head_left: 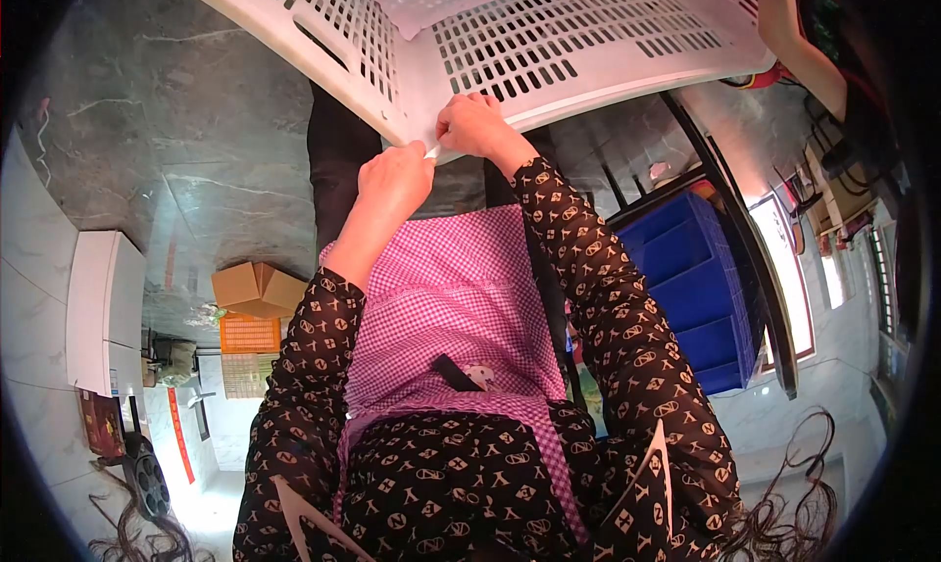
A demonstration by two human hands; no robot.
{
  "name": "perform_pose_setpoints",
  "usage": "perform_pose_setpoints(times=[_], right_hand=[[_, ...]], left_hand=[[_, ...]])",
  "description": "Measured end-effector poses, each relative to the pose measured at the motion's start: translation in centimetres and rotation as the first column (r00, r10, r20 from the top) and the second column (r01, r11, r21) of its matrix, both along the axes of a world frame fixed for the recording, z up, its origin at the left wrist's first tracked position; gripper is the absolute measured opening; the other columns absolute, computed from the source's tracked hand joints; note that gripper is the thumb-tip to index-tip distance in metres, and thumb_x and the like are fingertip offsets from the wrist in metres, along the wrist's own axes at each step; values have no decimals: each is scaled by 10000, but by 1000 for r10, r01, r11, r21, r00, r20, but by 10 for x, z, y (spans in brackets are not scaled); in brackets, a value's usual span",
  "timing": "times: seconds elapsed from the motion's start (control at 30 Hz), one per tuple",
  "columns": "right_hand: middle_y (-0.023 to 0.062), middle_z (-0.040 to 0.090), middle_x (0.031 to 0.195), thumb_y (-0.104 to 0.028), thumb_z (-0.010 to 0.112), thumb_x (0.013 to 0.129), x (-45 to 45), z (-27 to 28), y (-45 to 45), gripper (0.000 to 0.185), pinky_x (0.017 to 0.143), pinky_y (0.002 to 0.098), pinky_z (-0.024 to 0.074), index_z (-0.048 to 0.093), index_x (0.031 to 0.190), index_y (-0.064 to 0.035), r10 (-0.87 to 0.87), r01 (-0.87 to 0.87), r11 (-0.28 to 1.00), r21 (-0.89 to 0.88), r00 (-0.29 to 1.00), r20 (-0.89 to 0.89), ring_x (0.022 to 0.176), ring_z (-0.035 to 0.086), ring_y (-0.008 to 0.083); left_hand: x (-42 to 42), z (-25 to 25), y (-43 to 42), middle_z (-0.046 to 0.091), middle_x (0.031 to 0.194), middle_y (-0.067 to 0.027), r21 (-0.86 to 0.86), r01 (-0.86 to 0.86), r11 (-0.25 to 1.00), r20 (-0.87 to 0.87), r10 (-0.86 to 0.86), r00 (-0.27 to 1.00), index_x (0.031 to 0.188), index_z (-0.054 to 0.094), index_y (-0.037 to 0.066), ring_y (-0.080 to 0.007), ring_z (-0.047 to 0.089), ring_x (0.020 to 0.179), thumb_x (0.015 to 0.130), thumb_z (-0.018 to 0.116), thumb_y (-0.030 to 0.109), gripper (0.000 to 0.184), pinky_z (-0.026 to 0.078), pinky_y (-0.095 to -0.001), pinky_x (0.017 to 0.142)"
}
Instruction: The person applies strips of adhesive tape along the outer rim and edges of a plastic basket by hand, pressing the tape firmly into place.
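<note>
A large white plastic crate [421,72] with slotted walls stands in front of me, its near corner pointing at my body. At that corner my left hand [395,180] is closed, thumb and fingers pinched together. A small white piece [431,152] shows at its fingertips; whether it is loose or part of the crate I cannot tell. My right hand [472,126] is just beside it, fingers curled against the crate's rim near the corner. What those fingers hold, if anything, is hidden.
Another person's arm [809,57] reaches down at the crate's far right. Blue stacked crates [686,288] stand by a dark metal frame [730,209] on my right. To the left are a cardboard box [257,290], an orange crate [249,334] and a white cabinet [103,312].
</note>
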State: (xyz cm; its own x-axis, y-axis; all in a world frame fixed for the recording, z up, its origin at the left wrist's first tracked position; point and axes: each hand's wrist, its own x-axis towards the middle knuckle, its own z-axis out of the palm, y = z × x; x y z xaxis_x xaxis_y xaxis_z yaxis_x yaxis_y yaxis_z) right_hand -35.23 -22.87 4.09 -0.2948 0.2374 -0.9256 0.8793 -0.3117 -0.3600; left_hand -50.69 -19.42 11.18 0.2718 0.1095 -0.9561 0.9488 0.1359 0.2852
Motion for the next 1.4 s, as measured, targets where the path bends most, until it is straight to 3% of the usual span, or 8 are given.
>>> perform_pose_setpoints(times=[0.23, 0.3, 0.43, 0.63, 1.1, 1.23, 1.3, 1.4], right_hand=[[56, 602, 1042, -199, 636, 728, 0, -1, -1, 140, 976, 417, 296, 724, 837, -202, 22, -22, 1000, -7, 1000, -13, 1085, 488, 269], [55, 600, 1046, -210, 631, 734, 1, -1, 1, 139, 980, 418, 290, 724, 838, -203, 23, -23, 1000, -19, 999, -23, 1088, 486, 268], [56, 600, 1048, -217, 626, 736, 0, -1, 1, 141, 979, 422, 288, 724, 836, -201, 24, -25, 999, -23, 1000, -17, 1092, 486, 267], [72, 600, 1079, -218, 614, 741, 0, -2, -1, 173, 972, 427, 292, 726, 865, -175, 46, -46, 999, -21, 999, -18, 1106, 483, 271], [141, 577, 1141, -251, 635, 739, -3, -7, -4, 377, 980, 477, 291, 669, 1017, 1, 70, -71, 997, -19, 997, -18, 1151, 463, 328], [145, 573, 1146, -235, 638, 733, -7, -10, -4, 388, 995, 487, 280, 662, 1038, 5, 97, -97, 994, -54, 995, -3, 1163, 457, 334], [66, 595, 1080, -172, 640, 692, -11, -11, -7, 139, 953, 413, 308, 706, 792, -99, 74, -77, 996, 36, 995, 73, 1108, 476, 266], [71, 592, 1085, -177, 635, 696, -10, -12, -8, 144, 948, 421, 310, 704, 790, -94, 97, -99, 994, 43, 994, 58, 1114, 471, 271]], left_hand=[[-2, 2, -2, 668, 903, -166, -11, -7, 1000, -61, 7, 998, 956, 619, 67, -352, 636, 877, 887, 531, 356, 310, 499, -457, 766], [-4, 2, -3, 668, 924, -161, -25, -82, 996, -89, 79, 993, 966, 634, 74, -354, 632, 885, 885, 522, 360, 317, 494, -457, 777], [-7, 0, -8, 660, 883, -187, 29, -168, 985, -85, 169, 982, 906, 633, 53, -369, 630, 877, 887, 510, 335, 308, 499, -454, 776], [-7, -8, -9, 659, 945, -168, -33, -211, 977, -144, 204, 968, 937, 653, 84, -364, 618, 915, 870, 500, 295, 269, 495, -455, 802], [-2, -13, -10, 652, 966, -178, -13, -209, 978, -165, 204, 965, 929, 665, 69, -360, 614, 931, 851, 470, 256, 281, 488, -453, 823], [-3, -12, -10, 654, 956, -178, -3, -214, 977, -156, 211, 965, 918, 666, 63, -364, 616, 921, 849, 470, 254, 282, 491, -453, 812], [-3, -13, -11, 656, 939, -180, 10, -227, 974, -142, 226, 964, 906, 668, 60, -368, 619, 906, 847, 470, 247, 279, 495, -456, 800], [-6, -17, -12, 654, 953, -168, -19, -212, 977, -145, 207, 968, 945, 665, 91, -353, 617, 920, 833, 526, 296, 272, 485, -439, 801]])
